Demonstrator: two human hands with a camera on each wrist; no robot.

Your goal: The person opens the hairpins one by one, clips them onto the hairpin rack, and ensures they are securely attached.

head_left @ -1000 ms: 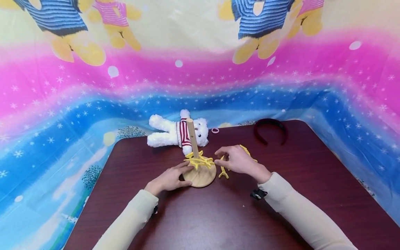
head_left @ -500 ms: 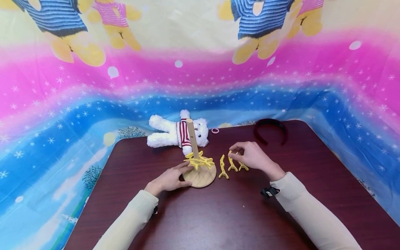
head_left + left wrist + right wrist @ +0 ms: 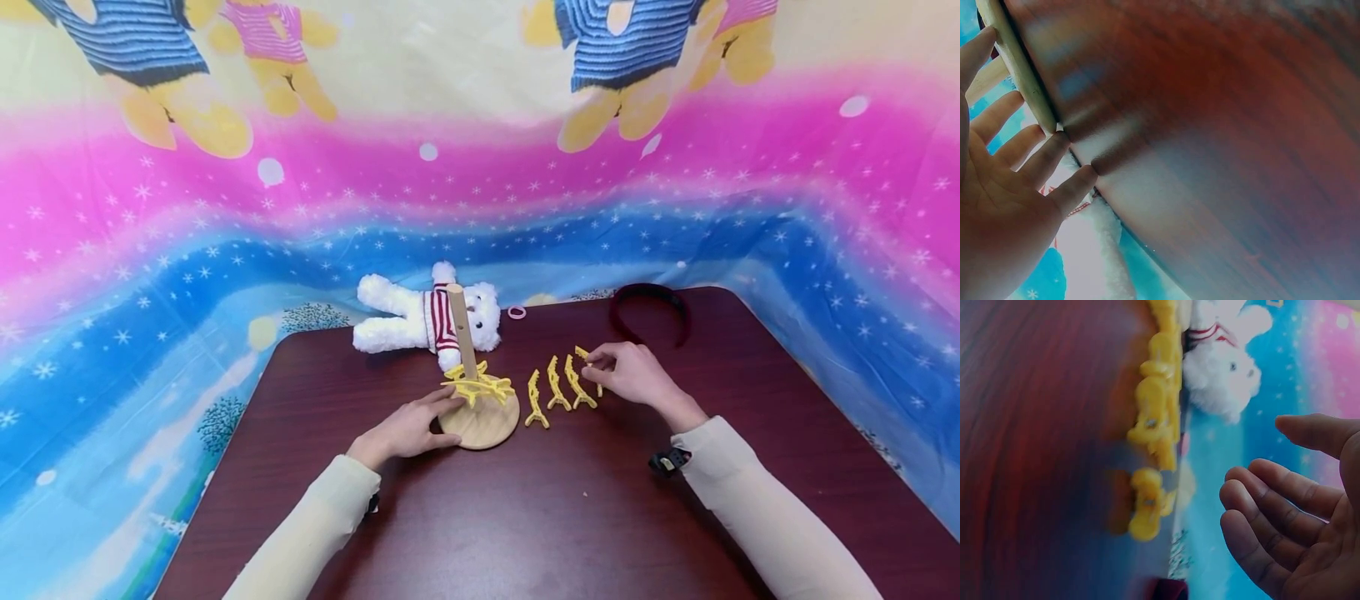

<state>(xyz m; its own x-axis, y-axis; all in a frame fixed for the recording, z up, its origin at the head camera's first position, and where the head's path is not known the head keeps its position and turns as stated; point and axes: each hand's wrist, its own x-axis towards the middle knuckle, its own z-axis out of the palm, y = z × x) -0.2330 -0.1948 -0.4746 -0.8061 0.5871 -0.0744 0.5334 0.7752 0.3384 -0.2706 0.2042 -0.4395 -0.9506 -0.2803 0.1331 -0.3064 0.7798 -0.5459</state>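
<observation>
A wooden post stands upright on a round wooden base. Yellow branch-like pieces ring the lower part of the post. At the base's left side rests my left hand; in the left wrist view its fingers are spread, with tips at the base's edge. To the right of the base, several slim yellow forked pieces lie in a row. My right hand is at the row's right end, partly hiding the last piece. In the right wrist view its fingers are loosely bent, holding nothing, beside the yellow pieces.
Behind the post, a white plush bear in a red-striped sweater lies on its back. A small pink ring and a dark red headband lie near the back edge of the dark table. A printed cloth surrounds the table.
My right hand has moved right along the row of yellow pieces, uncovering several of them on the table. My left hand has stayed at the base.
</observation>
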